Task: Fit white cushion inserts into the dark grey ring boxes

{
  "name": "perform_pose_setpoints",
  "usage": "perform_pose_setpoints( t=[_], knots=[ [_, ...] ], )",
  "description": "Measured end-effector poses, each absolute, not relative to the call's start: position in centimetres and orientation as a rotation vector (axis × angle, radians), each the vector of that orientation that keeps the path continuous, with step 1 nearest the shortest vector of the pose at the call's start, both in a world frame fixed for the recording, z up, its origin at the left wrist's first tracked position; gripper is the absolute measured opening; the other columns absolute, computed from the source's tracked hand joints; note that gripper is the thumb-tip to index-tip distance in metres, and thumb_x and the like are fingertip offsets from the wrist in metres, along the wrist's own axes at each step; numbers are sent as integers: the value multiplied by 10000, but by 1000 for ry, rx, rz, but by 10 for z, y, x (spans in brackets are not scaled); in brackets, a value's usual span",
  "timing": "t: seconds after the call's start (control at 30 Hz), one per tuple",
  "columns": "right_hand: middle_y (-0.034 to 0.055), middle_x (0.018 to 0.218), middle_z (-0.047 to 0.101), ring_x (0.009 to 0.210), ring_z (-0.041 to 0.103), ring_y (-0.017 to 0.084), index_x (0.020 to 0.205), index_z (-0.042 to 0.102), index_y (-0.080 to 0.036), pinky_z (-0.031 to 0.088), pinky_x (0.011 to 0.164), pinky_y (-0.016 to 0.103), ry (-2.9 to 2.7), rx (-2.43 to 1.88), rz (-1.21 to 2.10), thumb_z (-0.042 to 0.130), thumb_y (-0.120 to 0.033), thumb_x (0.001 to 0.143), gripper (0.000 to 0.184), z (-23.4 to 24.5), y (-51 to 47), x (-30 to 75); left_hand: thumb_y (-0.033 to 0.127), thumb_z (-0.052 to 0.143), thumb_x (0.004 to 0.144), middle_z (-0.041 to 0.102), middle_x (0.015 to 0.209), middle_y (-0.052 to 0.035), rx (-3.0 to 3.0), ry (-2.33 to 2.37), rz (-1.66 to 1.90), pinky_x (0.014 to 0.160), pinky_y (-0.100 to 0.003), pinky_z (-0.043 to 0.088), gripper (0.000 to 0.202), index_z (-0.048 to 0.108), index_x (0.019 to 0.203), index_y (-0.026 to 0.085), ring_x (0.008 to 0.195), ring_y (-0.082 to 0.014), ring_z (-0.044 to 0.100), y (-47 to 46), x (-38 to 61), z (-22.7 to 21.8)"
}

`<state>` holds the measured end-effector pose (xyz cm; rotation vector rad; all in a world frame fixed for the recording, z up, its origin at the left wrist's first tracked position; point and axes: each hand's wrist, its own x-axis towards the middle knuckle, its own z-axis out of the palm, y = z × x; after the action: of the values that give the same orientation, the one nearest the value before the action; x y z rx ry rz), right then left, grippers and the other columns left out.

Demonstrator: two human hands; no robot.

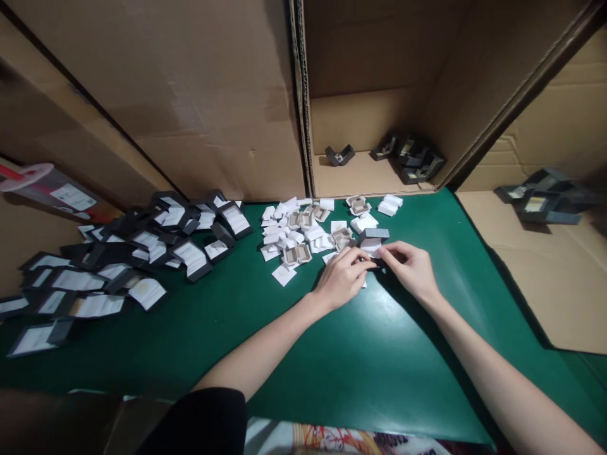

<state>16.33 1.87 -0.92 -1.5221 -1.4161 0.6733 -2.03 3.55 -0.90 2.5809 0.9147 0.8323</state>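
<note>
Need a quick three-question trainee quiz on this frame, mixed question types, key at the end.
1. True or false: the right hand is inside a cardboard box.
2. In the picture, where is the big pile of open dark boxes relative to the cluster of white pieces? A) to its right B) to its left C) beneath it
3. Fill in the colour: the tabletop is ____.

Key:
1. False: it is at the small dark box near the left hand.
2. B
3. green
</note>
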Motion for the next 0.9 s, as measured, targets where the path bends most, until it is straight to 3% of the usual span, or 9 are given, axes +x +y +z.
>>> perform_pose_setpoints(
  t=[0.53, 0.67, 0.9],
  knots=[
    [-2, 615, 542, 537, 440, 105, 813, 671, -148, 353, 545, 242, -1552, -1523, 340, 606, -382, 827, 243, -10, 16, 159, 205, 391, 891, 553, 1259, -14, 2711, 959, 652, 962, -268, 494, 312, 573, 1144, 199, 993, -101, 462, 32, -19, -5],
    [-21, 574, 515, 498, 417, 95, 822, 636, -141, 337, 518, 229, -1577, -1534, 321, 601, -406, 835, 267, -11, 15, 159, 206, 374, 891, 543, 1265, -25, 2703, 977, 611, 951, -291, 490, 310, 574, 1128, 192, 1007, -117, 471, 31, -18, -4],
    [12, 578, 603, 488, 469, 90, 764, 719, -164, 301, 519, 230, -1747, -1581, 332, 471, -442, 917, 403, -11, 12, 159, 232, 360, 898, 545, 1265, 14, 2695, 1004, 633, 963, -297, 482, 301, 542, 1135, 194, 1023, -122, 469, 34, -18, -8]
  ],
)
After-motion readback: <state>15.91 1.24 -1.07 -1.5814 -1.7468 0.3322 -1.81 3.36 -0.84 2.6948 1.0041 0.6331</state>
